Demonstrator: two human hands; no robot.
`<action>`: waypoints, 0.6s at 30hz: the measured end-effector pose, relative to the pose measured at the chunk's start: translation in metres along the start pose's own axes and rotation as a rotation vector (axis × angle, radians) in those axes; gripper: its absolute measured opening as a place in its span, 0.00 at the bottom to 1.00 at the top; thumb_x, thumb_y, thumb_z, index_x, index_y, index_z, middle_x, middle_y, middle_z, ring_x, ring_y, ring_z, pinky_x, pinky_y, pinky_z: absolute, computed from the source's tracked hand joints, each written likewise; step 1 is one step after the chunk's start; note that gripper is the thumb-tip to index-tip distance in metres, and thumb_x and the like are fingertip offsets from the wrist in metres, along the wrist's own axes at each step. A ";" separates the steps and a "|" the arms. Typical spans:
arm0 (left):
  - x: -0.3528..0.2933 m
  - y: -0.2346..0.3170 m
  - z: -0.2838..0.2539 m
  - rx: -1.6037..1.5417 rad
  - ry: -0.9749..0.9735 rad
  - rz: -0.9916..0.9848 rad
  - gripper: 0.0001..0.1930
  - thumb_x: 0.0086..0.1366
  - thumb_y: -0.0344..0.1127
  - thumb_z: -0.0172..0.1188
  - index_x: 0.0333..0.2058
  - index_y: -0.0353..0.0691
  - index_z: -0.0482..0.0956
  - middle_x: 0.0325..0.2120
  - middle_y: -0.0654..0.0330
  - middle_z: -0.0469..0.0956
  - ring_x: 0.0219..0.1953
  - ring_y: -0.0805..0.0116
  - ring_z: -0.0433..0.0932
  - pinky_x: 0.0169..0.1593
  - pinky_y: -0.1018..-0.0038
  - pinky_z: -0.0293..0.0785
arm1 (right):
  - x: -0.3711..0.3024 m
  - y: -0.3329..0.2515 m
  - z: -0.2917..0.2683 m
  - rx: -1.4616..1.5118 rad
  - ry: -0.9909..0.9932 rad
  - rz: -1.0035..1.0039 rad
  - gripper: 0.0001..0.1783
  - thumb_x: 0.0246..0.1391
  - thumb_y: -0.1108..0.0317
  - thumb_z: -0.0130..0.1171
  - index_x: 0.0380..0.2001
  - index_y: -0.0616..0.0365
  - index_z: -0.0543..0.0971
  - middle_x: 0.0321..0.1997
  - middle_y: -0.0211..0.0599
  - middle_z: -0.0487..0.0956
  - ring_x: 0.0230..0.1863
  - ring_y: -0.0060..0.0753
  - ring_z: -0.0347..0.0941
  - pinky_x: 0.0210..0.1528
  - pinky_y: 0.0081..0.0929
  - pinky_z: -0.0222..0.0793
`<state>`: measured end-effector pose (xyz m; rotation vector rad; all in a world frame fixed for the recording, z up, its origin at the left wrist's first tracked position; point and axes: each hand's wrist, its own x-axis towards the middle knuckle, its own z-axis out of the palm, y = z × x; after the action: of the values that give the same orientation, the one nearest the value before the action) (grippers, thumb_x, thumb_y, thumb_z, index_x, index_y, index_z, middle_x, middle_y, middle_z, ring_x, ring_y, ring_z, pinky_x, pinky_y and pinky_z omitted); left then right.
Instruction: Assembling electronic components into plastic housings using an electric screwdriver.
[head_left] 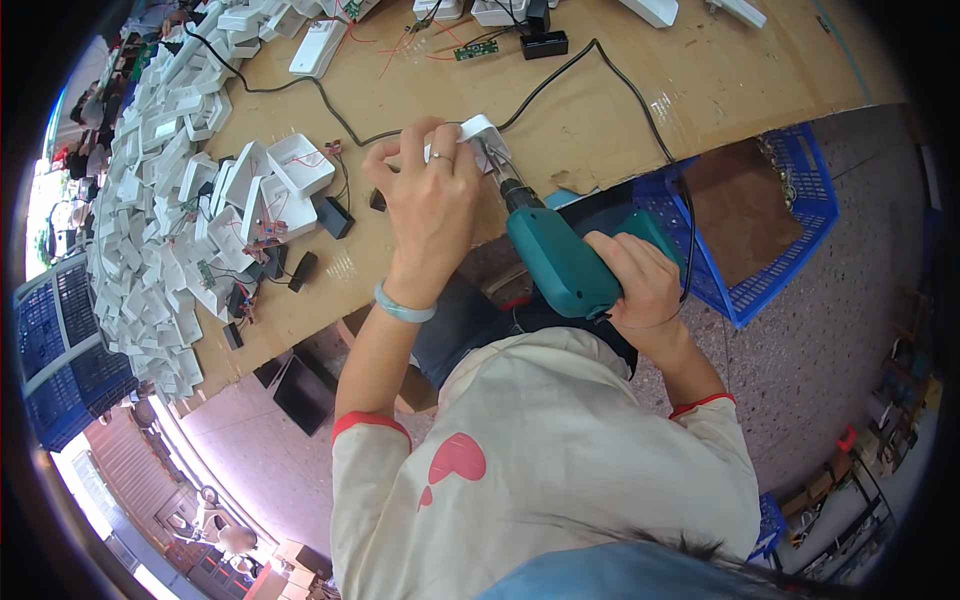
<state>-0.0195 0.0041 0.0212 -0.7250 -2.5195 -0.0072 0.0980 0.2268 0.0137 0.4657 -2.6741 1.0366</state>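
My right hand (642, 282) is wrapped round the grip of a green power drill (562, 258). Its black chuck and thin bit point away from me, into a small white plastic case (481, 130) at the table's near edge. My left hand (432, 195) holds that case from its left side, fingers bent around it; the fingertips are partly hidden. The bit's tip reaches inside the case, and I cannot make out what it touches there. A small black box (377, 200) lies beside my left hand.
Cardboard covers the table (560, 130). White plastic cases (150, 230) are heaped along the left. Open cases with red wires (300, 165) and black boxes (335, 217) lie nearer. A black cord (600, 50) loops across the table. A blue crate (745, 310) stands at the right.
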 end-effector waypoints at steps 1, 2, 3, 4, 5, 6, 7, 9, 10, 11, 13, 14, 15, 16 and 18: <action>0.000 0.000 0.000 0.000 0.000 0.001 0.05 0.52 0.29 0.62 0.30 0.39 0.81 0.41 0.63 0.77 0.51 0.63 0.74 0.55 0.55 0.59 | -0.001 0.000 0.000 0.006 0.002 -0.002 0.31 0.35 0.79 0.62 0.50 0.56 0.78 0.32 0.39 0.75 0.34 0.48 0.76 0.35 0.40 0.72; 0.000 0.000 0.000 0.009 0.004 0.002 0.05 0.52 0.29 0.62 0.30 0.39 0.81 0.41 0.63 0.77 0.51 0.63 0.74 0.55 0.55 0.59 | -0.001 0.001 0.000 0.006 0.002 -0.001 0.31 0.35 0.79 0.62 0.50 0.56 0.78 0.32 0.39 0.75 0.34 0.48 0.76 0.35 0.40 0.72; 0.000 0.000 0.001 0.019 0.007 0.004 0.05 0.52 0.29 0.62 0.30 0.39 0.81 0.41 0.63 0.77 0.51 0.63 0.74 0.56 0.55 0.59 | -0.001 0.001 -0.001 0.026 0.011 -0.006 0.25 0.42 0.72 0.66 0.49 0.59 0.78 0.32 0.42 0.76 0.33 0.49 0.76 0.35 0.39 0.72; 0.000 0.000 0.001 0.019 0.006 0.005 0.05 0.52 0.29 0.62 0.30 0.39 0.81 0.41 0.63 0.77 0.51 0.63 0.74 0.56 0.55 0.59 | -0.002 0.002 -0.001 0.048 0.019 -0.011 0.23 0.49 0.65 0.69 0.48 0.61 0.79 0.32 0.44 0.78 0.31 0.50 0.77 0.34 0.38 0.72; 0.000 0.000 0.001 0.012 0.005 0.003 0.05 0.52 0.29 0.62 0.30 0.39 0.81 0.41 0.63 0.77 0.51 0.63 0.74 0.56 0.55 0.59 | -0.001 0.000 0.000 0.049 0.019 -0.010 0.23 0.49 0.65 0.69 0.48 0.61 0.79 0.32 0.44 0.78 0.31 0.50 0.77 0.34 0.38 0.72; 0.000 0.000 0.002 0.005 0.003 0.001 0.05 0.52 0.29 0.62 0.30 0.39 0.81 0.42 0.63 0.77 0.51 0.63 0.74 0.56 0.55 0.59 | 0.000 -0.002 0.000 0.063 0.058 -0.012 0.25 0.44 0.71 0.66 0.50 0.59 0.80 0.30 0.42 0.77 0.31 0.48 0.77 0.33 0.39 0.72; 0.000 0.000 0.002 0.004 0.003 0.003 0.05 0.52 0.29 0.62 0.30 0.39 0.81 0.42 0.63 0.77 0.51 0.63 0.74 0.56 0.55 0.59 | 0.001 -0.004 0.001 0.075 0.098 -0.014 0.29 0.39 0.77 0.62 0.51 0.57 0.80 0.29 0.39 0.76 0.30 0.47 0.77 0.33 0.39 0.72; 0.000 0.001 0.002 0.001 -0.001 0.004 0.06 0.52 0.30 0.62 0.30 0.38 0.81 0.42 0.63 0.77 0.51 0.62 0.74 0.56 0.54 0.59 | -0.002 -0.003 0.000 0.072 0.100 -0.006 0.28 0.40 0.75 0.63 0.51 0.58 0.80 0.29 0.40 0.77 0.30 0.46 0.77 0.32 0.38 0.72; 0.000 0.001 0.002 0.002 -0.001 0.005 0.06 0.52 0.30 0.62 0.30 0.38 0.81 0.42 0.63 0.77 0.51 0.62 0.74 0.56 0.54 0.59 | -0.004 -0.002 -0.001 0.070 0.099 -0.001 0.27 0.42 0.73 0.64 0.52 0.58 0.81 0.29 0.40 0.78 0.29 0.46 0.78 0.32 0.37 0.72; 0.000 0.001 0.002 0.005 0.000 0.003 0.06 0.52 0.30 0.62 0.30 0.38 0.81 0.42 0.63 0.77 0.51 0.62 0.74 0.56 0.54 0.59 | -0.005 -0.003 -0.002 0.071 0.100 0.000 0.27 0.42 0.73 0.64 0.52 0.58 0.81 0.29 0.40 0.78 0.29 0.46 0.78 0.32 0.37 0.72; 0.000 0.001 0.002 0.009 0.001 0.002 0.06 0.52 0.30 0.62 0.30 0.38 0.82 0.42 0.63 0.77 0.51 0.62 0.74 0.56 0.54 0.59 | -0.009 -0.007 -0.006 0.148 0.157 0.018 0.26 0.44 0.70 0.68 0.51 0.60 0.81 0.31 0.41 0.80 0.28 0.45 0.78 0.32 0.35 0.73; -0.001 0.001 0.001 0.018 -0.005 0.004 0.06 0.52 0.30 0.62 0.30 0.38 0.82 0.42 0.62 0.77 0.52 0.62 0.74 0.56 0.54 0.59 | -0.012 -0.008 -0.009 0.150 0.157 0.018 0.26 0.44 0.70 0.68 0.51 0.60 0.81 0.31 0.41 0.80 0.28 0.45 0.78 0.32 0.35 0.73; -0.001 0.001 0.001 0.026 -0.011 0.006 0.06 0.52 0.30 0.63 0.30 0.38 0.82 0.42 0.62 0.77 0.52 0.62 0.74 0.56 0.53 0.59 | -0.016 -0.008 -0.013 0.176 0.129 0.046 0.25 0.46 0.71 0.70 0.50 0.63 0.80 0.34 0.43 0.82 0.31 0.44 0.80 0.34 0.33 0.74; -0.001 0.002 0.001 0.026 -0.012 0.009 0.06 0.52 0.30 0.63 0.30 0.38 0.82 0.42 0.62 0.77 0.52 0.62 0.74 0.56 0.53 0.59 | -0.019 -0.009 -0.017 0.200 0.102 0.074 0.24 0.47 0.72 0.71 0.50 0.65 0.80 0.37 0.46 0.83 0.33 0.43 0.82 0.36 0.31 0.75; -0.002 0.003 0.000 0.032 -0.002 -0.001 0.07 0.50 0.32 0.64 0.30 0.38 0.81 0.42 0.62 0.77 0.53 0.61 0.74 0.56 0.53 0.59 | -0.022 -0.011 -0.020 0.216 0.111 0.090 0.23 0.47 0.73 0.71 0.49 0.66 0.80 0.37 0.46 0.83 0.33 0.42 0.82 0.37 0.30 0.75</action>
<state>-0.0164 0.0052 0.0194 -0.7116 -2.5164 0.0330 0.1249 0.2376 0.0280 0.3178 -2.5178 1.3444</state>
